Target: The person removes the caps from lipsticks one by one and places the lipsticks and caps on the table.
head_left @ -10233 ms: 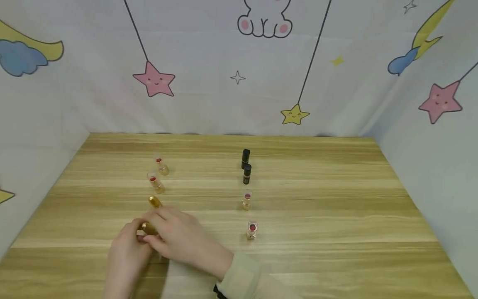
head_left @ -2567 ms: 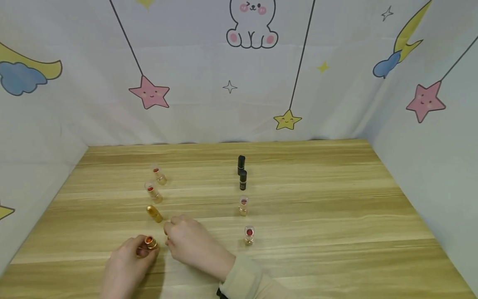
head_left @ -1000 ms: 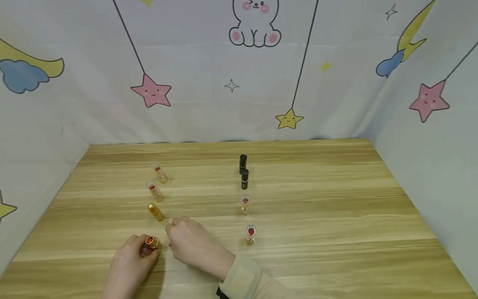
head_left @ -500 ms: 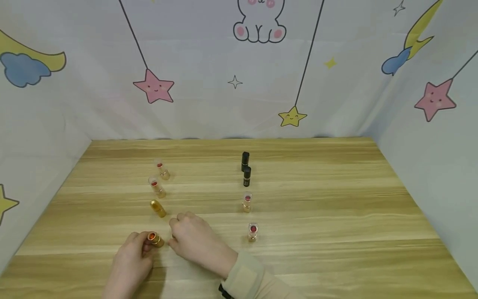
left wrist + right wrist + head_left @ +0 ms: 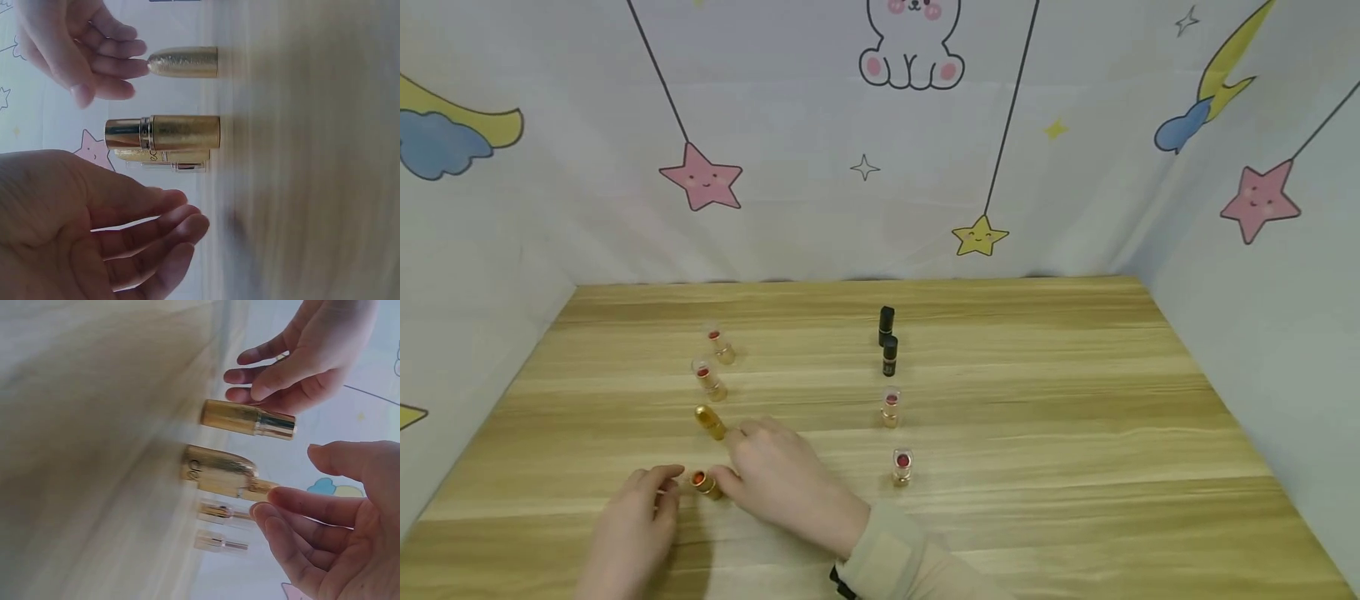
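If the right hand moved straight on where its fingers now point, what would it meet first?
Probably the rounded gold cap: in the left wrist view it stands just ahead of the right hand's fingers. Depth is unclear; they may touch.

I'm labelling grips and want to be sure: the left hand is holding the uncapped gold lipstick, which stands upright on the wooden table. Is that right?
Not quite: the left hand isn't holding it. The left wrist view shows a gap between its fingers and the uncapped gold lipstick, which does stand upright on the wooden table.
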`<state>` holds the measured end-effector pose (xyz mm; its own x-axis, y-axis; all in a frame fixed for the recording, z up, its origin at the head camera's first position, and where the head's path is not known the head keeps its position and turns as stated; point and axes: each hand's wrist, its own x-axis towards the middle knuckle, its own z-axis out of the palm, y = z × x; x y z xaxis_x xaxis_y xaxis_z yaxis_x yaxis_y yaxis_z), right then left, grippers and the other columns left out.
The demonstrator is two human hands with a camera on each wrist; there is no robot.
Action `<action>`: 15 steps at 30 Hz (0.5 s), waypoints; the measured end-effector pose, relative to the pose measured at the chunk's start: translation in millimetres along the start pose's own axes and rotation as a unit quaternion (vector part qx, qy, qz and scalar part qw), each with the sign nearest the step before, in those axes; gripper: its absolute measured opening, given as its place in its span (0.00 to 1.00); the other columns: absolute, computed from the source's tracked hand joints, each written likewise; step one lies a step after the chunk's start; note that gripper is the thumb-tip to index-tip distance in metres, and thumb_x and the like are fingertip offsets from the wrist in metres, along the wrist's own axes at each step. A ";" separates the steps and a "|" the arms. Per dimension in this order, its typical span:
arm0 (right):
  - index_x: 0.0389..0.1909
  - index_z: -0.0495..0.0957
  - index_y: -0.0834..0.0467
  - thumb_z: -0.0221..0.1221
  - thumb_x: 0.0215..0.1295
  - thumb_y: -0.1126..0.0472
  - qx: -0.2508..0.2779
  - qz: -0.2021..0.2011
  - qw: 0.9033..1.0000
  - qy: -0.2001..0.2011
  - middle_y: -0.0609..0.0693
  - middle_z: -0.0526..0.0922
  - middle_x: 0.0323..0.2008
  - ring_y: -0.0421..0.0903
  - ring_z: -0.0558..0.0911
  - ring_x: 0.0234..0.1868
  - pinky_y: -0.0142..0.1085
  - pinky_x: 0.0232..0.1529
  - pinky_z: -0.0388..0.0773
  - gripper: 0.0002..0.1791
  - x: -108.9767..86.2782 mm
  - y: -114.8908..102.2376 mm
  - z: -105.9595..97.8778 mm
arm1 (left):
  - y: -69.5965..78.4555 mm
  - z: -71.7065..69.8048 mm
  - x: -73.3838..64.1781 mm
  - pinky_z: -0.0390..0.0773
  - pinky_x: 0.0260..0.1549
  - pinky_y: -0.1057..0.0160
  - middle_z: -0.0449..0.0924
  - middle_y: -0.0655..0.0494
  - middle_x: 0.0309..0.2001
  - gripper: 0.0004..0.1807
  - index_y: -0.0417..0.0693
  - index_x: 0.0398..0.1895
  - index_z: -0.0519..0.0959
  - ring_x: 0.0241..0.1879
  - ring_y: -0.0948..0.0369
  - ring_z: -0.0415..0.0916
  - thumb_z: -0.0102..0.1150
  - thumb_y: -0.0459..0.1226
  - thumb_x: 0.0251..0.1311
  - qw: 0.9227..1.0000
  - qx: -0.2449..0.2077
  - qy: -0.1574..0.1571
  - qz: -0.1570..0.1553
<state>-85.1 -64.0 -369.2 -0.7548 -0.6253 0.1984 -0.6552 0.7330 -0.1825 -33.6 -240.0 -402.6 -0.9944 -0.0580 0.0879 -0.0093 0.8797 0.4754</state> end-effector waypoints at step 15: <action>0.33 0.79 0.51 0.60 0.63 0.50 -0.022 -0.023 0.997 0.066 0.40 0.80 0.32 0.34 0.72 0.28 0.21 0.26 0.67 0.08 26.9 -1.3 -14.5 | -6.8 -7.9 17.9 0.78 0.28 0.71 0.82 0.44 0.38 0.14 0.36 0.48 0.79 0.32 0.75 0.75 0.61 0.32 0.59 0.997 -0.051 0.056 0.033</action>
<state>-104.1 -77.8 -349.7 -0.7113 -0.6199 0.3312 -0.6848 0.7174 -0.1280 -50.5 -250.7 -397.4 -0.9748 -0.0593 0.2151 0.0714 0.8306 0.5523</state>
